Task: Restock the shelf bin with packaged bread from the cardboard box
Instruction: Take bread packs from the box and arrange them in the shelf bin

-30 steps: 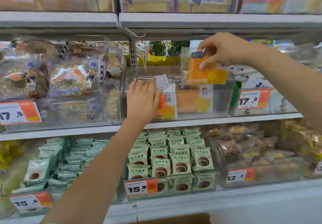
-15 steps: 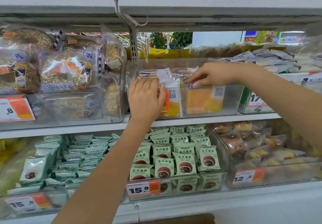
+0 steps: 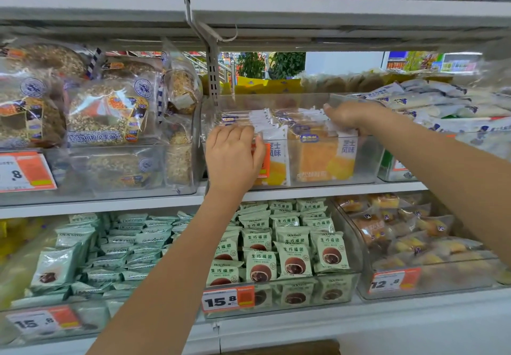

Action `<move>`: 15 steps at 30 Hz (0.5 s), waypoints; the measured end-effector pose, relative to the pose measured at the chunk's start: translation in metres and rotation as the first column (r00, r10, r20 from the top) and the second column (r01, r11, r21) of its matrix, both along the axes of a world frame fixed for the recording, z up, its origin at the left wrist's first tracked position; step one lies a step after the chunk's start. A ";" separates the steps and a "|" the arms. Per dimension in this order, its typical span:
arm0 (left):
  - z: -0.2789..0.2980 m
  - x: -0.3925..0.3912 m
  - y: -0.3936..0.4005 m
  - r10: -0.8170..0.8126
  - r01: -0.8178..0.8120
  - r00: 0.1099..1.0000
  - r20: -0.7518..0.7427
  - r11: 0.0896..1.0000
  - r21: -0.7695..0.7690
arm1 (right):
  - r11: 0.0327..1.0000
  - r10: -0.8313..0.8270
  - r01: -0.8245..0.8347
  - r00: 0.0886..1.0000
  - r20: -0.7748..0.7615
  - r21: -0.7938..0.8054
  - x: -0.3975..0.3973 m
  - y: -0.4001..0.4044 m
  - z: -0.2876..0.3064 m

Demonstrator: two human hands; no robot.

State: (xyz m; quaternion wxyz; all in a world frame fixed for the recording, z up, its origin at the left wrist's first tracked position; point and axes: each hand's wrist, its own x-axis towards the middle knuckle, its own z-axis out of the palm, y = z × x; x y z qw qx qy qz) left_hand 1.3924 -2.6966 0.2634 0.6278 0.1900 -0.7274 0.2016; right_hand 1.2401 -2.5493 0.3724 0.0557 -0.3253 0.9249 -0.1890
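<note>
Two bare hands work at a clear shelf bin on the middle shelf. The left hand, at nine o'clock of the bin, hides an orange price tag and rests its fingers on the packaged bread standing inside; the right hand, at one o'clock, grips the packet tops. Below, tags read "15.8" and "12.8". The cardboard box is cut off at six o'clock.

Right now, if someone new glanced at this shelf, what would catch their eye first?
Two bare arms reach into the clear bin on the middle shelf: the left hand rests against its front, the right hand on the yellow bread packs. Below, orange price tags front mint-green packets.
</note>
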 end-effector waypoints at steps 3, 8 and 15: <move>-0.001 -0.001 -0.001 0.002 -0.002 1.000 0.006 1.000 -0.005 | 0.981 0.065 -0.027 0.978 -0.199 0.191 0.007 -0.009 0.000; 0.000 -0.001 0.001 0.024 -0.024 0.999 0.042 1.000 0.014 | 0.959 0.108 -0.033 0.961 -0.256 0.282 0.003 -0.018 -0.003; 0.003 0.009 0.008 -0.059 0.042 0.987 0.147 0.992 0.119 | 0.997 -0.010 -0.019 0.919 -0.395 -0.070 0.006 0.006 -0.022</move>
